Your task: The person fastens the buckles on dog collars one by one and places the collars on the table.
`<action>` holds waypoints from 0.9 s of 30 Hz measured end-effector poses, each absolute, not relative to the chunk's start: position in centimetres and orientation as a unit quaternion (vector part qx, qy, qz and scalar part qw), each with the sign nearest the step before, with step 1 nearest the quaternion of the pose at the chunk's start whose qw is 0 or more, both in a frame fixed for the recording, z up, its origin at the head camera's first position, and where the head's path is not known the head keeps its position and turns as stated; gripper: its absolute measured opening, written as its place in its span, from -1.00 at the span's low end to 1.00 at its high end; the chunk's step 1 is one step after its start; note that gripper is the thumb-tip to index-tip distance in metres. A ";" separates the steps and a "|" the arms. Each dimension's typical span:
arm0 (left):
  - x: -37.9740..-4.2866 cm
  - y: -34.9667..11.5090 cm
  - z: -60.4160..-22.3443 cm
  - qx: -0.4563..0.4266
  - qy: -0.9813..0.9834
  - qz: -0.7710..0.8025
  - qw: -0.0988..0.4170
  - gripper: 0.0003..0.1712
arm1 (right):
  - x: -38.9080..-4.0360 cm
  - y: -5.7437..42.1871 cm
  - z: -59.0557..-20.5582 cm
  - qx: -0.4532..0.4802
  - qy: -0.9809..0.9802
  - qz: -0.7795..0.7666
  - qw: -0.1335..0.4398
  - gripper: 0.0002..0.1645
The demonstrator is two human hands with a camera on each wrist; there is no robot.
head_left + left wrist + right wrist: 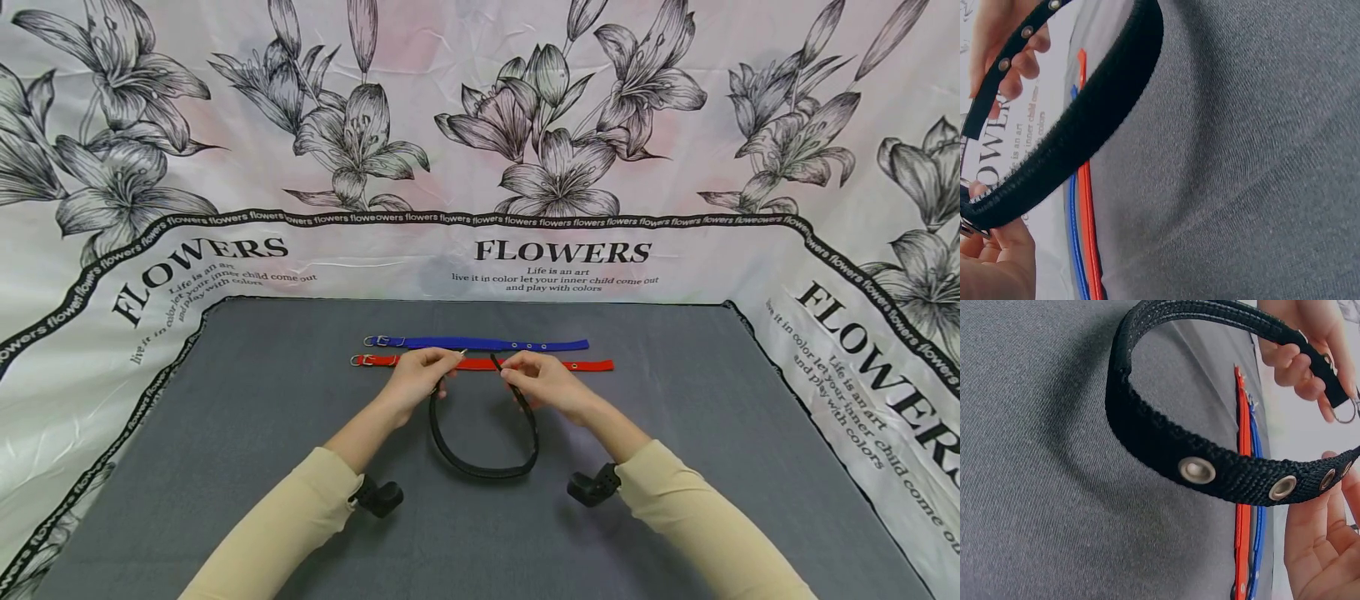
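Note:
A black collar [483, 472] hangs in a U-shaped loop between the two hands, its bottom toward the person. By its buckle end the left hand [417, 380] pinches it; a metal buckle [971, 231] shows at those fingers in the left wrist view. Near the other tip, the right hand [550, 387] pinches the strap with thumb and fingers. Metal eyelets [1197, 470] line that end in the right wrist view, where a metal ring [1347, 419] also hangs by the left hand. The two ends are apart, facing each other.
Behind the hands, a blue collar [468, 342] and a red collar [600, 366] lie flat, roughly parallel, buckles to the left. A grey cloth [247, 417] covers the table. Flower-printed fabric [562, 258] rises at the back and sides.

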State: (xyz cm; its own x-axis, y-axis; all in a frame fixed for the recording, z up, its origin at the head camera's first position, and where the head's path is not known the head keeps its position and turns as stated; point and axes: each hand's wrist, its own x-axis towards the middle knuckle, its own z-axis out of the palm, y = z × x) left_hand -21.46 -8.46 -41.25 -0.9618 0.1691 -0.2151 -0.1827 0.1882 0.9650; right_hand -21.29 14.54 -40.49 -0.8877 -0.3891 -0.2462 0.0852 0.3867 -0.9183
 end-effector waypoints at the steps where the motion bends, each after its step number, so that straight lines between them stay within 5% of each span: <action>1: -21.5 -8.4 -41.3 -0.005 0.761 0.633 0.138 -0.57 | -21.3 14.4 -40.5 -0.097 0.805 -0.544 0.217 -0.53; 11: -21.3 -7.8 -41.1 0.002 0.767 0.624 0.150 -0.73 | -20.8 13.4 -39.6 -0.114 0.812 -0.526 0.227 -0.64; 19: -21.3 -7.5 -41.0 0.012 0.771 0.613 0.172 -0.64 | -19.6 12.6 -37.6 -0.115 0.813 -0.521 0.232 -0.70; 27: -21.2 -7.3 -40.9 0.023 0.783 0.591 0.192 -0.59 | -20.9 13.0 -40.0 -0.125 0.816 -0.519 0.222 -0.66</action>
